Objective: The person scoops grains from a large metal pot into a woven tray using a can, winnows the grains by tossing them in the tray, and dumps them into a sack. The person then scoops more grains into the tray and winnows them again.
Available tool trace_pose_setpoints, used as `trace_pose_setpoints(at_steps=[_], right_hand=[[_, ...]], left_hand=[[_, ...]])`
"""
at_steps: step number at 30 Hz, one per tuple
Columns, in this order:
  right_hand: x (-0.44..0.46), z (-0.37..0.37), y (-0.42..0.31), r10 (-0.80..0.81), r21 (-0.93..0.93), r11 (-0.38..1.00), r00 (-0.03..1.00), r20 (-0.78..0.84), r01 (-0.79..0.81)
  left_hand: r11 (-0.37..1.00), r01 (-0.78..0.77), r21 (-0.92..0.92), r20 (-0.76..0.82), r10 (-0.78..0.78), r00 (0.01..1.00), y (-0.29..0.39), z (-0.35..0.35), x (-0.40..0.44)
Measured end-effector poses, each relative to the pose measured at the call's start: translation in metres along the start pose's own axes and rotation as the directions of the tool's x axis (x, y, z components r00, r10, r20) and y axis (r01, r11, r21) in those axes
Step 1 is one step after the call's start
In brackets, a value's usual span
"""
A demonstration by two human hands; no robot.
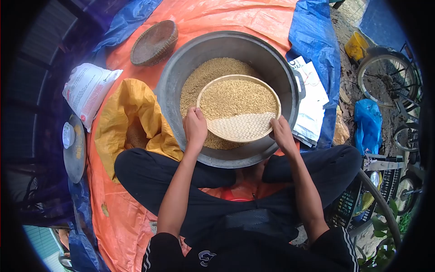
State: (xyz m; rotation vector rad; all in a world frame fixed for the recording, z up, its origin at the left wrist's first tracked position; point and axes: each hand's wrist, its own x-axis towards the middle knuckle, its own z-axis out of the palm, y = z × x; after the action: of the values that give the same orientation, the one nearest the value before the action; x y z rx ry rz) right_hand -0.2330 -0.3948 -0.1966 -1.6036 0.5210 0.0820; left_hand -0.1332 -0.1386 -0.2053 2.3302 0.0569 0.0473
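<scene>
Both hands grip a round woven winnowing tray [240, 128] over a big grey tub. My left hand [195, 125] is closed on the tray's left rim, and my right hand [282, 132] is closed on its lower right rim. Unhusked grain [238, 97] covers the far part of the tray, while the woven bottom shows bare on the near side. Below it, more grain [217, 68] lies in the grey tub [174, 77], which stands in front of my crossed legs. The tray hides part of the grain in the tub.
An open yellow sack [111, 122] stands left of the tub, near a full white sack [88, 90] and a round lid [74, 158] with a small bowl [68, 135]. A woven basket [154, 43] sits on the orange tarp [217, 16]. White sacks [310, 106] lie right; bicycles [385, 77] stand beyond.
</scene>
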Motion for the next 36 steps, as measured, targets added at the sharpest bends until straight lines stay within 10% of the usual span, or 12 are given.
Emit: trace_pose_setpoints(at_steps=[2, 4, 5, 7, 36], right_hand=[[0.001, 0.004, 0.006, -0.05, -0.028, 0.998, 0.999, -0.016, 0.05], [0.011, 0.007, 0.019, -0.57, -0.232, 0.814, 0.81, -0.141, 0.533], [0.01, 0.002, 0.024, -0.573, -0.234, 0.812, 0.807, -0.144, 0.534], [0.002, -0.003, 0.004, -0.134, -0.087, 0.988, 0.988, -0.081, 0.127], [0.004, -0.002, 0.013, -0.06, -0.098, 0.994, 0.995, -0.077, 0.052]], left_hand=[[0.995, -0.031, -0.095, -0.066, 0.025, 0.998, 0.019, -0.012, -0.009], [0.98, -0.085, -0.182, -0.131, 0.061, 0.99, 0.027, -0.013, -0.011], [0.977, -0.151, -0.153, -0.204, 0.118, 0.972, 0.026, -0.009, -0.011], [0.967, -0.223, -0.123, -0.285, 0.181, 0.941, 0.022, -0.002, -0.009], [0.998, 0.054, -0.034, -0.021, -0.055, 0.998, 0.002, 0.002, -0.001]])
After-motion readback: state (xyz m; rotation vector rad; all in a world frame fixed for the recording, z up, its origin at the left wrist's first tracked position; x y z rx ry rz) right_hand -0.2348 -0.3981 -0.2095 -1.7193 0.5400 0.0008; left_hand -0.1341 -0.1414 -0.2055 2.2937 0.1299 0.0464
